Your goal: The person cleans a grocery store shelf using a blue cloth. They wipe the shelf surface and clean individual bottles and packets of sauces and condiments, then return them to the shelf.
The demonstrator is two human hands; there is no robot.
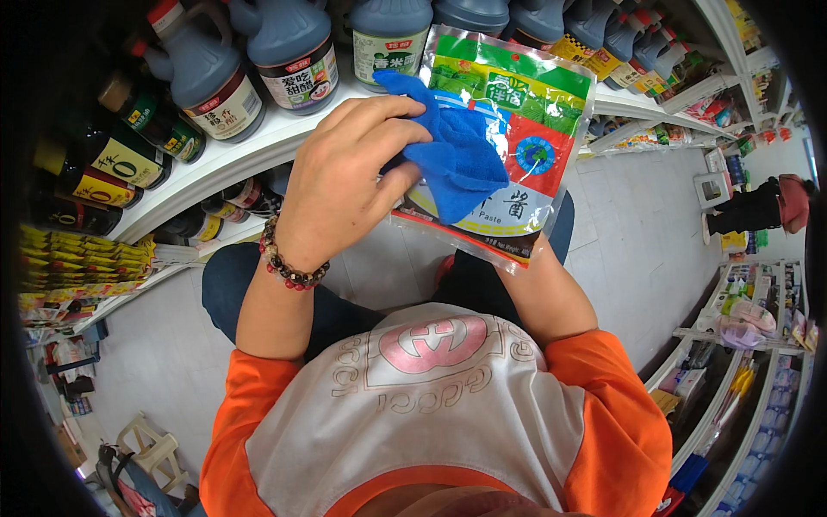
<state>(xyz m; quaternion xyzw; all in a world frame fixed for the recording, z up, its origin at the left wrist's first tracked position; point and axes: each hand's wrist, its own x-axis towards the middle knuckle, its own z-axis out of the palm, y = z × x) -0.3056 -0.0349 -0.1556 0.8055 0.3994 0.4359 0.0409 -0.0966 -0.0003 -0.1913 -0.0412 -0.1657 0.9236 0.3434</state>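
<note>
My left hand (355, 174), with bead bracelets at the wrist, pinches a blue cloth (462, 158) against the front of a plastic pouch of paste (555, 110). The pouch has a green, red and pale blue print and bears writing. My right hand is hidden behind the pouch; only its forearm shows, reaching up to the pouch's lower edge. Just beyond the pouch, large jugs of dark vinegar (294, 58) stand on a white shelf (258, 152).
Dark sauce bottles (129, 155) stand on the shelf at the left, above yellow packets (84, 258). More bottles stand on a lower level. A person (762, 203) is in the aisle at the right, near a white stool (712, 189). A beige plastic stool (152, 449) is at the lower left.
</note>
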